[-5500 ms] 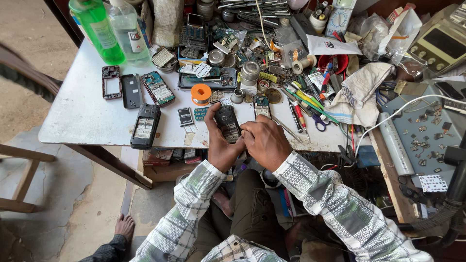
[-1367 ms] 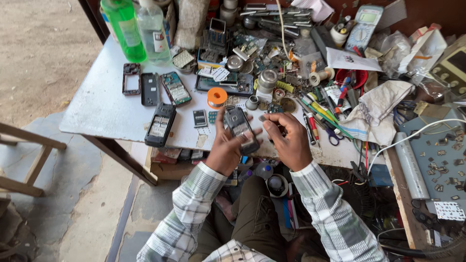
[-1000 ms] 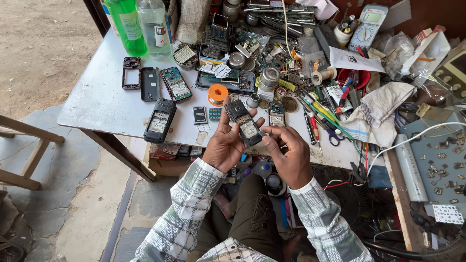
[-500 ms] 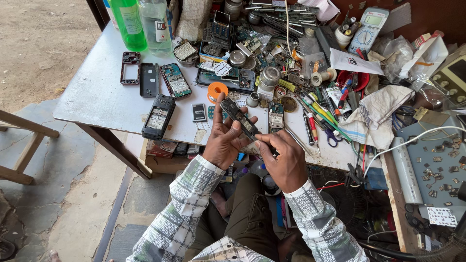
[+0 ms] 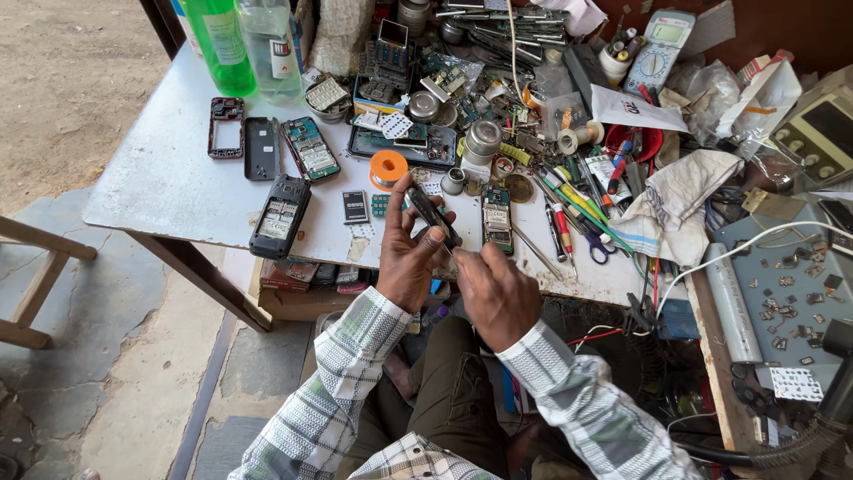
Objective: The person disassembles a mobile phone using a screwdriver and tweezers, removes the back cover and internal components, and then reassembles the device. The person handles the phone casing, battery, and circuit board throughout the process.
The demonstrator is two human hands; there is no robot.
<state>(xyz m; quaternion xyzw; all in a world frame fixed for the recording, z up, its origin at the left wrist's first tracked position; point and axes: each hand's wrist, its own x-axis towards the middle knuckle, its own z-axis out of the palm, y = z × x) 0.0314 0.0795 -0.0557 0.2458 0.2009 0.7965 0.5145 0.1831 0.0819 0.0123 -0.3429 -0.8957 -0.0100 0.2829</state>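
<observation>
- The left hand (image 5: 407, 262) is closed around a small dark mobile handset (image 5: 433, 216), thumb on one long edge and fingers on the other, so the phone stands tilted on edge above the near rim of the pale grey worktop (image 5: 169, 191).
- The right hand (image 5: 498, 293) is curled just beside the handset's lower end, fingertips pinched together at it; whether they grip a small part or tool I cannot tell. Holding the phone edge-on like this looks meant to expose its side seam to those fingertips.
- Left of the handset, flat on the worktop, lies a black phone body with its back open (image 5: 279, 216), apparently set aside within easy reach.
- Just beyond the handset sits an orange spool of solder wire (image 5: 387, 168), and beside it a small black rectangular battery (image 5: 354, 206).
- Right of the handset lies a green bare circuit board (image 5: 496, 218), face up, and further right a fan of coloured screwdrivers and pens (image 5: 577, 200) with handles towards the person.
- Far beyond the handset, at the worktop's back left corner, stand a green plastic bottle (image 5: 219, 44) and a clear plastic bottle (image 5: 271, 40), out of the working zone.
- Far right of the handset, a crumpled white cloth (image 5: 680, 200) lies over the clutter.
</observation>
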